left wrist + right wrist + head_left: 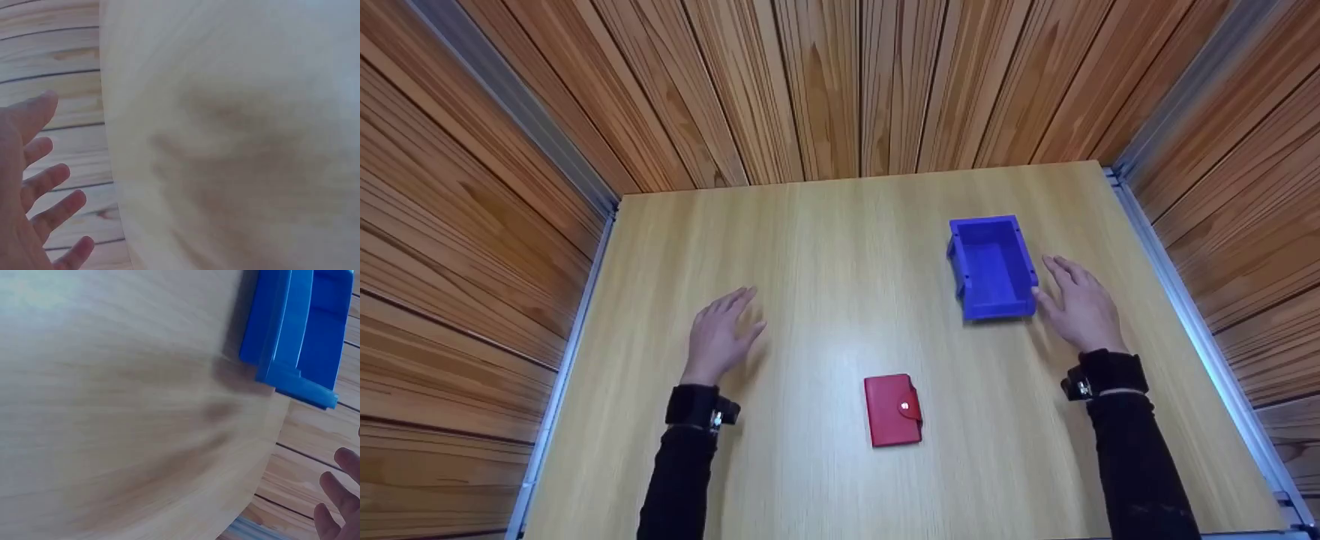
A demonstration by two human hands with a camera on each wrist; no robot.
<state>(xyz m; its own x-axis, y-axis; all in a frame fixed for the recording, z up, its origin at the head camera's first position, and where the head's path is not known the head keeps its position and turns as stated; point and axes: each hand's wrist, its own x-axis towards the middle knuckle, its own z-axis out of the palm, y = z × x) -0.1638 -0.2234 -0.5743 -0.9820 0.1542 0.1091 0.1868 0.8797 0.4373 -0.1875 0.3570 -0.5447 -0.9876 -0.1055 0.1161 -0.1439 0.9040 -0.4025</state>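
Observation:
A blue plastic bin (996, 266) stands on the right part of the table, its open top facing up. My right hand (1081, 307) is just to the right of it, fingers relaxed and holding nothing, thumb tip right at the bin's near right corner. In the right wrist view the bin (289, 337) is at the upper right, with a few fingertips (340, 489) below it. A red wallet (891, 410) with a snapped strap lies near the front middle. To its left, my left hand (720, 336) hovers over the table with spread fingers; its shadow shows in the left wrist view.
The light wooden table (810, 262) is enclosed by wood-plank walls (832, 90) at the back and both sides. Metal rails (1192, 322) run along the table's side edges. Each wrist wears a black band with a small camera.

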